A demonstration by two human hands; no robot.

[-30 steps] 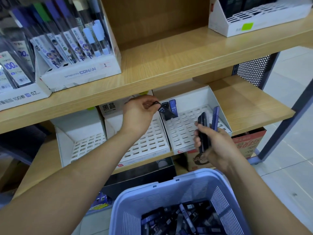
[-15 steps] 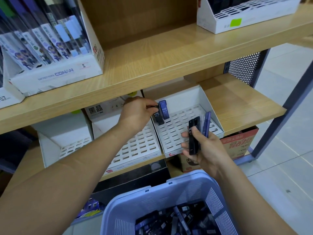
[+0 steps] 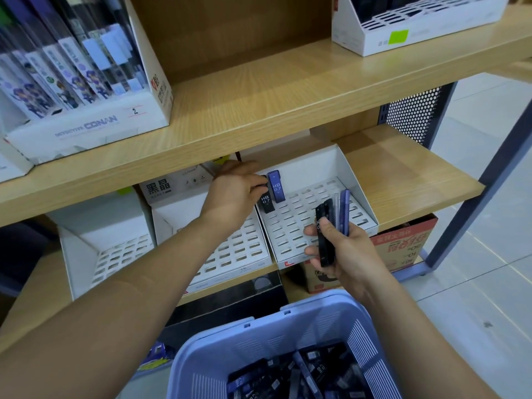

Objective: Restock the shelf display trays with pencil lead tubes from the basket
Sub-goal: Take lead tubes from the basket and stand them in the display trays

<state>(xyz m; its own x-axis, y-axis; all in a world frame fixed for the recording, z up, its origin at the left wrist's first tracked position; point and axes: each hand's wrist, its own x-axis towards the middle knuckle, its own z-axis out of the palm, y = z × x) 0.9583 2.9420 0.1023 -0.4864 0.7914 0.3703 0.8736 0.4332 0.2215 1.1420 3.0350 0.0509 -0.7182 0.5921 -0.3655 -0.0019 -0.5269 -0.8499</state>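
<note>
Head view shows you barely into the job: the right tray [image 3: 355,180] holds one purple tube [image 3: 276,187] upright in its back row, and your left hand [image 3: 233,194] pinches a black tube [image 3: 266,203] just beside it, apparently seating it in a slot. Your right hand [image 3: 345,254] clamps the spare tubes [image 3: 325,240] in front of that tray. The middle tray [image 3: 236,251] and left tray [image 3: 115,257] show only open slots, and the basket [image 3: 288,332] looks well stocked. The tubes are slim, flat cases marked HB 0.7.

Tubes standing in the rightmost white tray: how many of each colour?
Black tube: 1, pinched by the left hand
Blue tube: 1
Total: 2
Bundle in the right hand: not counted
</note>
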